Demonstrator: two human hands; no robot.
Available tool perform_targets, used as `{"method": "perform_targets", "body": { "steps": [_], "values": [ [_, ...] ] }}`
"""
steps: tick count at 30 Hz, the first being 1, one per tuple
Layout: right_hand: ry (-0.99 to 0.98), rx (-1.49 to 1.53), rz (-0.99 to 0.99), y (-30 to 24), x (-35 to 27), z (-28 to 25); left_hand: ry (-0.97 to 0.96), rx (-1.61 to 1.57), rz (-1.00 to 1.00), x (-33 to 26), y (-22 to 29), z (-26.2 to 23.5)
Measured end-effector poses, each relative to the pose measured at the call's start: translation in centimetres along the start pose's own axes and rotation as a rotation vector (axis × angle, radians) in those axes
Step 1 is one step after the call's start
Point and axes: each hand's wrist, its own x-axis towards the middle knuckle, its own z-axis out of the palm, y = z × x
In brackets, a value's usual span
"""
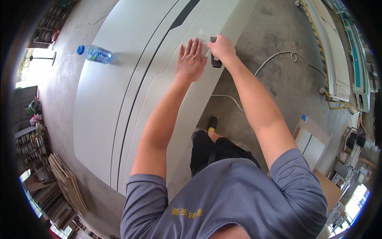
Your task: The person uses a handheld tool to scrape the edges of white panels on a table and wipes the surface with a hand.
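Observation:
My left hand [191, 61] lies flat with its fingers stretched out on a large pale grey-white door panel [107, 99], close to the panel's right edge. Just right of it, my right hand [223, 48] is closed on a dark oblong piece [216, 62] at that edge; the fingers cover its middle, and its exact kind does not show. A small patch of white dust or shavings [205, 33] lies on the panel beyond the hands. Long dark grooves and a black inset strip [184, 15] run along the panel.
A clear plastic bottle with a blue cap [95, 54] lies on the panel's left part. A white cable [274, 55] trails over the concrete floor at right. Long panels rest on a wheeled rack [324, 47] beyond it. Stacked boards [67, 185] stand at lower left.

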Motion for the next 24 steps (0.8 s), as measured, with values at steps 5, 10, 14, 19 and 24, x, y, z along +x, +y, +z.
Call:
{"method": "perform_targets", "body": {
  "steps": [5,10,14,19,24],
  "values": [
    [0.019,0.016,0.034,1.5,7.9,-3.3,-0.013,0.015,-0.028,8.5,1.5,1.0],
    [0.043,0.021,0.032,4.7,18.0,-6.9,-0.027,-0.01,-0.023,17.3,3.7,2.0],
    [0.013,0.046,0.023,6.4,25.2,-10.3,-0.041,-0.014,-0.021,24.4,4.8,3.2],
    [0.024,0.054,0.012,9.1,34.9,-14.8,-0.043,-0.032,-0.015,35.4,7.1,4.4],
    [0.126,0.031,-0.022,11.7,43.4,-17.9,-0.062,-0.045,0.0,45.8,9.3,5.4]
  ]
}}
